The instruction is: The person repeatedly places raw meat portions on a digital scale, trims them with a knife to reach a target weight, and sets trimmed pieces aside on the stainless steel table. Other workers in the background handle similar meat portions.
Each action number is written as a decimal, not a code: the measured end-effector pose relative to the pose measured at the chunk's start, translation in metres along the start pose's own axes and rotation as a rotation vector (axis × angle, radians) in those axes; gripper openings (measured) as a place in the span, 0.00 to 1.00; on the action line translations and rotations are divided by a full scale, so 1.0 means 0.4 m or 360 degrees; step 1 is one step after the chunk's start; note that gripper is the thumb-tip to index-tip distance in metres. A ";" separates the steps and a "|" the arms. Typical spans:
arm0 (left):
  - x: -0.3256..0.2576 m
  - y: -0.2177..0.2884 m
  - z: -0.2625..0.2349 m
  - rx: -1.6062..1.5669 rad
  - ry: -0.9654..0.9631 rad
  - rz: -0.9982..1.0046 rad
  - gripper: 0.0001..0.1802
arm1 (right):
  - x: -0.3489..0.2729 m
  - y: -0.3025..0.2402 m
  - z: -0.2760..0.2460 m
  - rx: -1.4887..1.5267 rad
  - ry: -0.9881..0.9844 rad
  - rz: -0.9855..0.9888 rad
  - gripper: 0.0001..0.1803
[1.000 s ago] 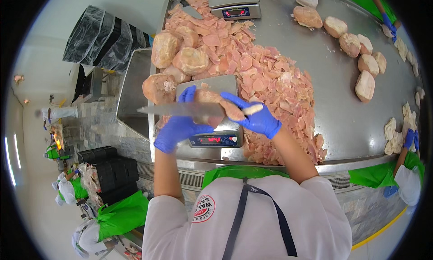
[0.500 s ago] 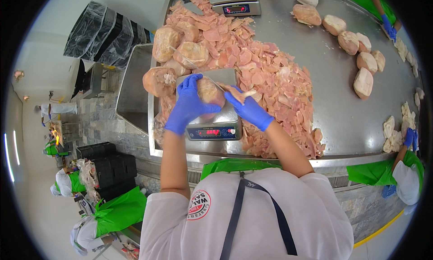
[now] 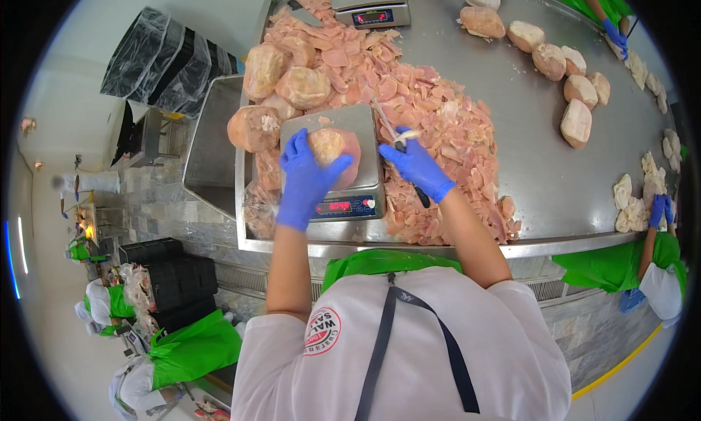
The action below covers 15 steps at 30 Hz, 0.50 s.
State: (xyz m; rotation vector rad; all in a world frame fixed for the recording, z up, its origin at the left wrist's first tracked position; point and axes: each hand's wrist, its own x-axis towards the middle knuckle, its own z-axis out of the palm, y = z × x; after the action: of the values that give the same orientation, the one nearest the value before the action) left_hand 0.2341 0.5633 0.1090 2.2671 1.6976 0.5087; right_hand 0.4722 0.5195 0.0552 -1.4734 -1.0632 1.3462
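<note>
Gripping one chicken piece [image 3: 330,149] on one scale [image 3: 343,174], left hand [image 3: 305,178]; right hand [image 3: 418,170] clenches one knife [image 3: 394,140].

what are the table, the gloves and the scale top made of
Table: looks like stainless steel, a dull grey brushed sheet with soft glare and a rolled front edge. Gloves on the left hand and right hand: thin blue nitrile or similar, tight and slightly wrinkled. Scale top: seemingly steel too, a flat grey plate with the same sheen.
</note>
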 end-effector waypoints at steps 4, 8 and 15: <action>-0.025 -0.017 -0.072 0.0100 -0.0105 -0.0043 0.67 | -0.033 0.069 -0.071 -0.0373 0.0150 -0.0341 0.48; -0.016 -0.048 -0.165 -0.0308 -0.0219 0.0126 0.68 | -0.081 0.065 -0.088 -0.0524 0.0207 -0.0336 0.50; 0.056 -0.113 -0.251 -0.0277 -0.0348 0.0621 0.66 | -0.101 0.044 -0.027 -0.0385 0.0431 -0.0360 0.45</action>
State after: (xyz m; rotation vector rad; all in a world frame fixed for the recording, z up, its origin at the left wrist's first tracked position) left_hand 0.1575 0.5976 0.1839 2.4259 1.0699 0.4452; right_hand 0.4814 0.4754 0.0498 -1.6024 -1.2027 0.8559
